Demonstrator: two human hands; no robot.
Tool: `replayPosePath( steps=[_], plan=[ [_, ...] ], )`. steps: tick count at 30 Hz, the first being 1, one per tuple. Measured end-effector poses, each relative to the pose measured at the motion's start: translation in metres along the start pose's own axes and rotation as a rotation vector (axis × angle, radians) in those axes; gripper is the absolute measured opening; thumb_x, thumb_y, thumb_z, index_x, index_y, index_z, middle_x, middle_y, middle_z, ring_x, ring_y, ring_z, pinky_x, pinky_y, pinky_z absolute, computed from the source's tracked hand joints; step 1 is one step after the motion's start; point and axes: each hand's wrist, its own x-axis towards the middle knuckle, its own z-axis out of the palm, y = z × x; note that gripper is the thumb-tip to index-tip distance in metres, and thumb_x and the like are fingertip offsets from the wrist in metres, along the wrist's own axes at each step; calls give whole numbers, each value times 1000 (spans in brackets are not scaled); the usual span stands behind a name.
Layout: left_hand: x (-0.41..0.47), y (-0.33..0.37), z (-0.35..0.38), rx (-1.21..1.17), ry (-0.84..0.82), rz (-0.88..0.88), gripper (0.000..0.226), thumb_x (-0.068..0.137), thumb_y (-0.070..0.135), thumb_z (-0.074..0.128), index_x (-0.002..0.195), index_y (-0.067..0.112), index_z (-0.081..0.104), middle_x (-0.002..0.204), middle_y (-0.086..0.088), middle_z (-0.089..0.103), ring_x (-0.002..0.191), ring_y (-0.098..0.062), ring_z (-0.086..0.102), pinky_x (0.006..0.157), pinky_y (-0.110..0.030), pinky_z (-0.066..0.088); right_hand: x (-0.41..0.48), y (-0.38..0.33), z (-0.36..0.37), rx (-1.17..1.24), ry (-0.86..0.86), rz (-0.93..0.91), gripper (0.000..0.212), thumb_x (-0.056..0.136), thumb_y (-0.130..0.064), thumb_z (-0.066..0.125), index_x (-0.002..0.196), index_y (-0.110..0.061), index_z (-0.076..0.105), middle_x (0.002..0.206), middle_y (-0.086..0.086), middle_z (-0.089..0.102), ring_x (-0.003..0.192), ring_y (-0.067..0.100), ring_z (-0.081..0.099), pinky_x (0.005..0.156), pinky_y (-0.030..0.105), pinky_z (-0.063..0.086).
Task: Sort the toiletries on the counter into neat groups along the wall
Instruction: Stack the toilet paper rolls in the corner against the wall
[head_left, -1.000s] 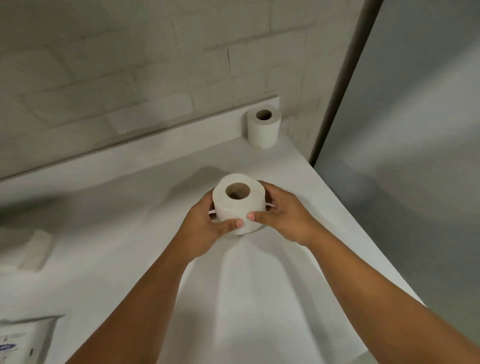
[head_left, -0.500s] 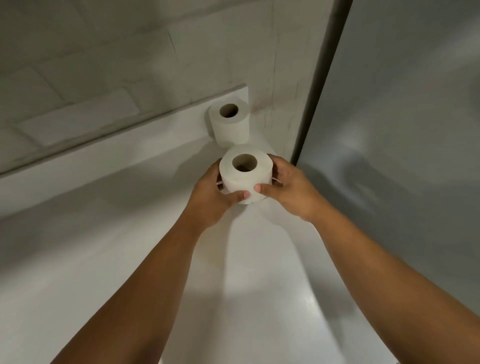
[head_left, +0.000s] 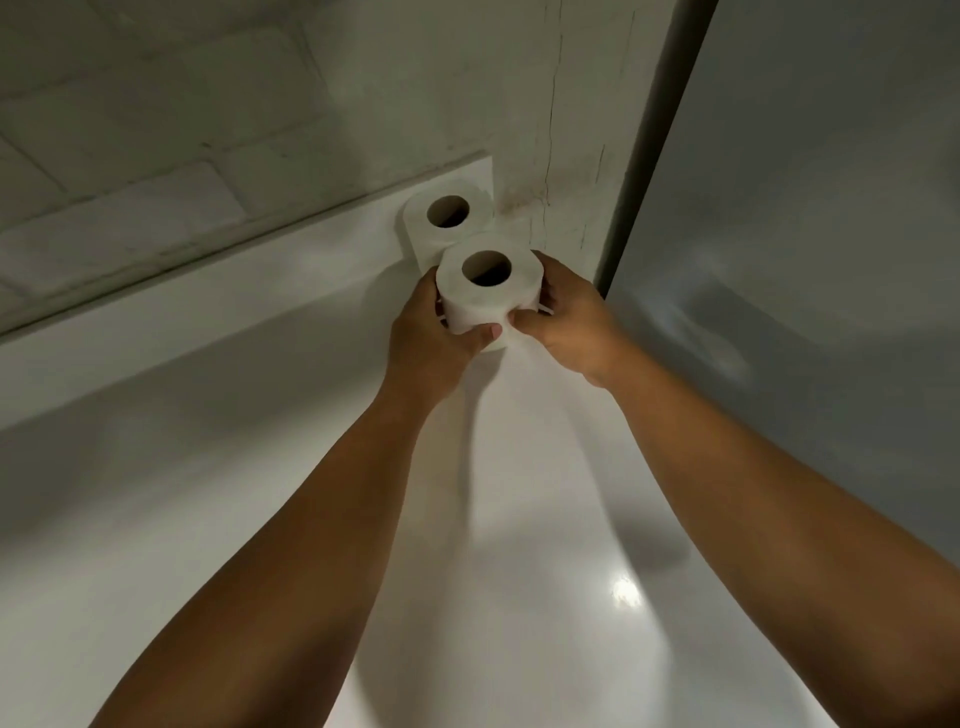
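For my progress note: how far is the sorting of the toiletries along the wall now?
Done: one white cylindrical paper toilet roll stands upright in the corner against the wall ledge. In hand: the left hand and right hand grip a second white paper roll in front of it, above or on the glossy white counter; I cannot tell which. Left: releasing it; no other toiletries are in view.

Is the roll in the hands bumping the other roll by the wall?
Cannot tell. In the head view the held roll overlaps the corner roll, hiding any gap between them.
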Motion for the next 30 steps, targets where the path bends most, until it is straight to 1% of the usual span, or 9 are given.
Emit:
replayPosePath(
  steps=[7, 11, 14, 17, 19, 20, 22, 25, 30],
  plan=[
    [1, 2, 0, 48, 36, 22, 83, 71, 31, 88, 143, 26, 46, 133, 9, 60, 116, -13, 60, 98, -37, 54, 2, -3, 3, -18, 12, -1, 57, 87, -9, 69, 138, -24, 49, 128, -10, 61, 118, 5, 56, 98, 21, 45],
    [-7, 9, -3, 86, 25, 38, 84, 72, 30, 87, 143, 25, 44, 133, 9, 58, 116, -12, 58, 98, -31, 51, -7, -12, 6, -87, 48, -43, 57, 86, -9, 69, 138, -23, 47, 126, -7, 59, 119, 12, 56, 104, 35, 48],
    [-15, 16, -11, 111, 8, 36, 85, 72, 32, 87, 143, 26, 41, 136, 8, 56, 120, -14, 55, 100, -33, 49, -19, -24, 9, -160, 107, -18, 70, 88, -16, 69, 148, -24, 35, 139, -5, 51, 130, 18, 48, 108, 38, 44],
    [-29, 26, -25, 101, 21, 8, 90, 73, 38, 85, 147, 28, 35, 143, 7, 51, 128, -15, 51, 106, -39, 46, -37, -38, 12, -262, 175, -96, 71, 89, -17, 68, 150, -25, 33, 146, -9, 46, 134, 9, 42, 107, 20, 36],
    [-43, 36, -37, 72, 45, 28, 83, 76, 36, 83, 145, 27, 38, 137, 15, 51, 125, -10, 50, 107, -36, 45, -50, -51, 17, -282, 203, -177, 66, 88, -16, 68, 147, -23, 37, 139, -15, 46, 124, -3, 40, 98, 3, 29],
    [-52, 41, -45, 64, 63, 52, 78, 78, 34, 82, 143, 27, 40, 130, 20, 50, 122, -8, 50, 106, -34, 44, -57, -58, 22, -296, 207, -217, 65, 88, -16, 69, 146, -22, 39, 137, -16, 46, 122, -5, 40, 97, 1, 28],
    [-69, 49, -60, 55, 100, 97, 74, 80, 33, 81, 143, 27, 42, 128, 21, 51, 122, -7, 51, 107, -33, 44, -70, -70, 32, -328, 193, -271, 65, 87, -17, 69, 146, -20, 40, 139, -11, 48, 122, -5, 41, 99, 3, 28],
    [-97, 52, -88, 76, 164, 133, 77, 82, 36, 79, 148, 25, 41, 145, 11, 50, 132, -9, 49, 111, -36, 42, -88, -90, 54, -343, 145, -349, 64, 87, -17, 70, 144, -19, 42, 140, -4, 50, 126, 5, 45, 102, 11, 33],
    [-144, 47, -135, 111, 266, 218, 66, 84, 30, 77, 143, 21, 48, 142, 7, 52, 131, -12, 48, 110, -35, 42, -111, -115, 94, -388, 49, -425, 57, 88, -19, 68, 141, -23, 47, 152, -3, 39, 142, 9, 33, 111, 19, 29]
  ],
)
